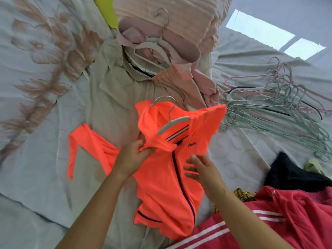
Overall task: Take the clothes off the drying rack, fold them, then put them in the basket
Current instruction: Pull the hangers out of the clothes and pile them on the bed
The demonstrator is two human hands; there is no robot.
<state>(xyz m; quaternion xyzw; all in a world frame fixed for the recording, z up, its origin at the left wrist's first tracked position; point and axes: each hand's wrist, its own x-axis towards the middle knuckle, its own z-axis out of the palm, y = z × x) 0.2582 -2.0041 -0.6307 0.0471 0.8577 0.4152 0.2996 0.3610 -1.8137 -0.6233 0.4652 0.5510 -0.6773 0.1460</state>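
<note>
Forearms enter from the bottom edge. Left hand [133, 156] pinches a bunch of orange fabric at the jacket [167, 186] collar, fingers curled round it. Right hand [199, 168] has loose fingers and holds nothing. It sits on or just over the chest panel, and I can't tell if it touches.

Jacket lies zip-up on the bed [45, 150], over a beige garment [111, 97]. Its long axis runs from the hem near the person to the collar farther off, and one sleeve is thrown out left.

Key relation — the hanger [173, 123] is in the neck opening, just beyond the left pinch, up and to the right. Its bar sits slanted across the jacket axis with the hook pointing away. The left hand is nearer the bar's low end but busy, and the right hand is free. My read: the right hand pulls the hanger out along its bar while the left holds the collar.

Further out:
- Pink garment [179, 51] on its own hanger, beyond the collar
- Hanger pile [273, 108], bare, well to the right
- Red garment [280, 221] and black garment [291, 175], near right

Containers — no basket or rack in view, so nothing visible is binned yet.
</note>
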